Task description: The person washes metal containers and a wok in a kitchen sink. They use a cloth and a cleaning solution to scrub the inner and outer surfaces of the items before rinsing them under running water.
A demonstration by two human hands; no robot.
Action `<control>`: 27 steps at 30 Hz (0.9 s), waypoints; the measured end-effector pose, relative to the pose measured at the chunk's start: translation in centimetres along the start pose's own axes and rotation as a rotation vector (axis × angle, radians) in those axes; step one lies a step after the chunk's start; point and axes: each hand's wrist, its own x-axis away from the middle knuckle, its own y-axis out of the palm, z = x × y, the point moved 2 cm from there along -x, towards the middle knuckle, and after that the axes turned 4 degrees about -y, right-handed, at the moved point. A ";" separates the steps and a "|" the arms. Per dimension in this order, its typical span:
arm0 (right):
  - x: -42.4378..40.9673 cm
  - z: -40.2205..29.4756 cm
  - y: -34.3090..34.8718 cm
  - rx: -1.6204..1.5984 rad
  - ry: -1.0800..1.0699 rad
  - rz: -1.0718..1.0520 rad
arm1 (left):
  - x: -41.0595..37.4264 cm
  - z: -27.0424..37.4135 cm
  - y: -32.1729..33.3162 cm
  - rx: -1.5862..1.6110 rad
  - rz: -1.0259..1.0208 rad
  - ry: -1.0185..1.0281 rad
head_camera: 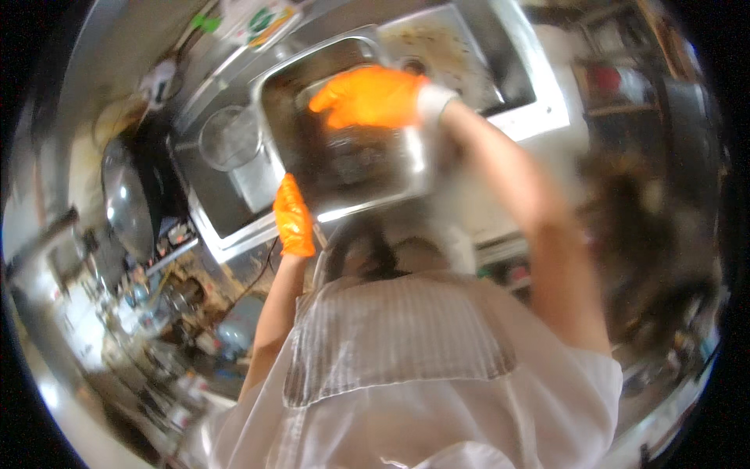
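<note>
A deep rectangular stainless steel pan (363, 206) lies tilted over the sink in front of me, its inside brown and shiny. My left hand (294, 217), in an orange glove, is closed on the pan's near left rim. My right hand (372, 97), in an orange glove with a white cuff, reaches over the far part of the pan's inside. It is blurred, and whether it holds something under the palm is hidden.
A metal sink surround (530, 126) runs behind and beside the pan. A round clear container or strainer (231, 139) stands in the left basin. A black wok-like pan (126, 193) is further left, and a white plastic jug (263, 20) stands at the back.
</note>
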 end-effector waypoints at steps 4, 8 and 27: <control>-1.9 1.6 7.3 0.212 -0.055 -0.255 | -0.3 1.8 -0.5 0.076 0.027 0.036; -3.3 7.0 14.8 0.378 0.146 -0.478 | -1.7 3.6 -0.2 0.775 0.169 -0.367; -7.8 3.2 17.4 0.241 0.137 -0.042 | -2.5 5.1 -2.9 1.015 0.158 -0.749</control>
